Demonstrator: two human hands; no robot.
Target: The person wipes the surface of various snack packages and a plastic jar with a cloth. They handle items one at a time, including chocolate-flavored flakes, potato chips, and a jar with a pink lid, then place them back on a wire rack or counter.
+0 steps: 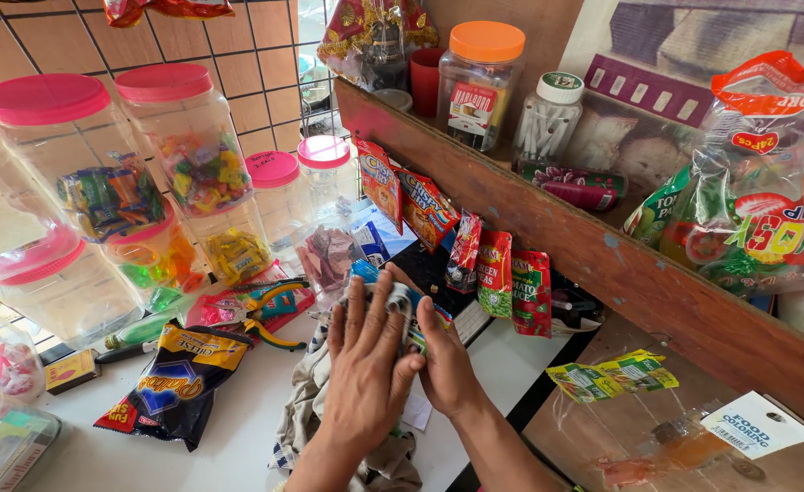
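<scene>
My left hand (365, 364) lies flat, fingers spread, on top of a crumpled checked cloth (315, 410) on the white counter (238, 437). My right hand (445, 360) is tucked beside and partly under the left, its fingers curled into the same cloth. The cloth bunches under both palms and trails toward the counter's front edge. Just beyond my fingertips lie small sachets and a blue packet (363, 271).
Clear plastic jars with pink lids (183, 137) full of sweets stand stacked at the left. A dark snack bag (179, 383) and pliers (270, 310) lie on the counter. Red sachets (511, 287) hang from a wooden shelf (602, 255) holding an orange-lidded jar (482, 82) and bagged goods.
</scene>
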